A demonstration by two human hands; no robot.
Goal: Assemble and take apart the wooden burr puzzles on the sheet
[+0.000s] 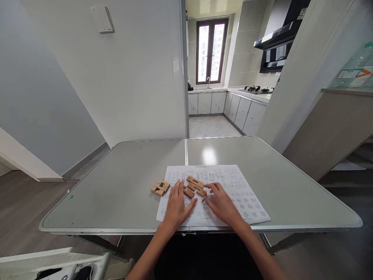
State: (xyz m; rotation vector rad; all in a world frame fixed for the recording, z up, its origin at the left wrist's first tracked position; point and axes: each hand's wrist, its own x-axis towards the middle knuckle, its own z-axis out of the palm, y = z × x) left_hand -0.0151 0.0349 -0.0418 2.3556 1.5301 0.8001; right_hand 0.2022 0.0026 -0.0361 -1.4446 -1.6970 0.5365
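Note:
Several notched wooden puzzle pieces (196, 182) lie side by side on a printed paper sheet (247, 198) with rows of small diagrams. My left hand (176, 204) rests over the sheet at the left of these pieces, fingers stretched forward and thumb spread; its fingers partly cover one piece. At their right end is my right hand (221, 203), index finger and thumb apart, the fingertips at or very near the nearest notched piece (201, 192). Whether they touch it is unclear. Left of my left hand, a second group of wooden pieces (160, 188) sits at the sheet's edge.
The sheet lies on a grey folding table (116, 186) with a metal rim and a centre seam. A small teal bit (70, 197) lies near its left edge. Below left stands a white container (58, 264). A large plastic bottle (357, 68) stands on a ledge at right.

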